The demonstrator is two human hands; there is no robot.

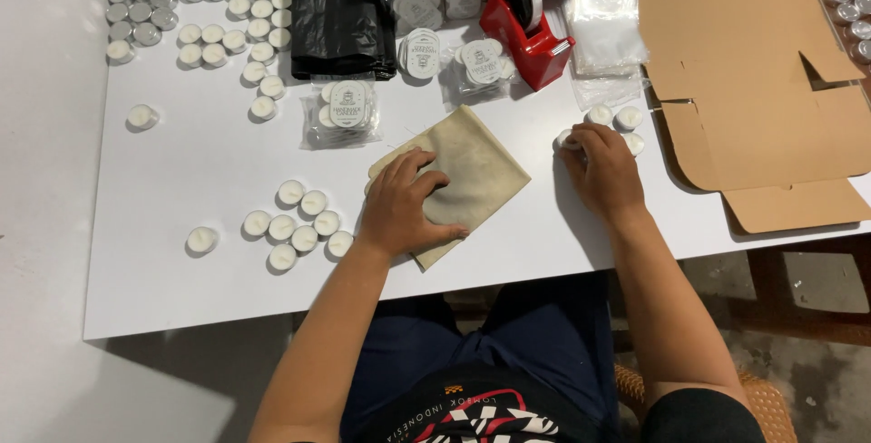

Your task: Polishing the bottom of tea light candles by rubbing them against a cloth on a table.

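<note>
My left hand point(402, 203) presses flat on a small beige cloth pouch point(481, 166) lying in the middle of the white table point(181, 289). My right hand point(603, 171) rests to the right of the pouch, fingers curled over a white tealight candle point(564, 138) at their tips. Three more tealights point(626, 118) sit just beyond that hand. A cluster of several tealights point(299, 221) lies left of my left hand.
Many more tealights point(209, 8) fill the far left corner. Clear bags of packed tealights point(343, 109), a black plastic bag point(340, 12), a red tape dispenser point(526, 26), clear bags point(606, 26) and flat brown cardboard point(762, 71) line the back and right.
</note>
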